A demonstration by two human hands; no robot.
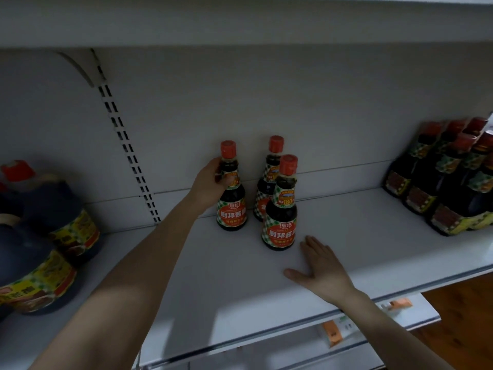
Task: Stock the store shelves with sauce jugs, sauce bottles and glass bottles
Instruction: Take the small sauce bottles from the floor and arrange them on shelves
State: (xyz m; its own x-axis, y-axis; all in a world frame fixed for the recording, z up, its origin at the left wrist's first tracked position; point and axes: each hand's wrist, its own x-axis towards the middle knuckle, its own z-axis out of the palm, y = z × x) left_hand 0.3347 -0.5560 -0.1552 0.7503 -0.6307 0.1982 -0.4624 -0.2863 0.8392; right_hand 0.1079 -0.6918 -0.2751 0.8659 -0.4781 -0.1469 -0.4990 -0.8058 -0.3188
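Three dark sauce bottles with red caps and red-and-green labels stand upright on the white shelf [360,236]. My left hand [210,186] grips the leftmost bottle [232,209] around its neck and shoulder, near the back panel. A second bottle [266,182] stands at the back, partly hidden by a third bottle [280,209] in front of it. My right hand [322,265] lies flat on the shelf with straight fingers, just to the right of and below the front bottle, holding nothing.
Large dark sauce jugs [40,249] with yellow labels and red caps fill the shelf's left end. A tight group of several dark bottles [448,180] stands at the far right. A slotted upright [125,145] runs down the back panel. Orange price tags [333,333] hang below the front edge.
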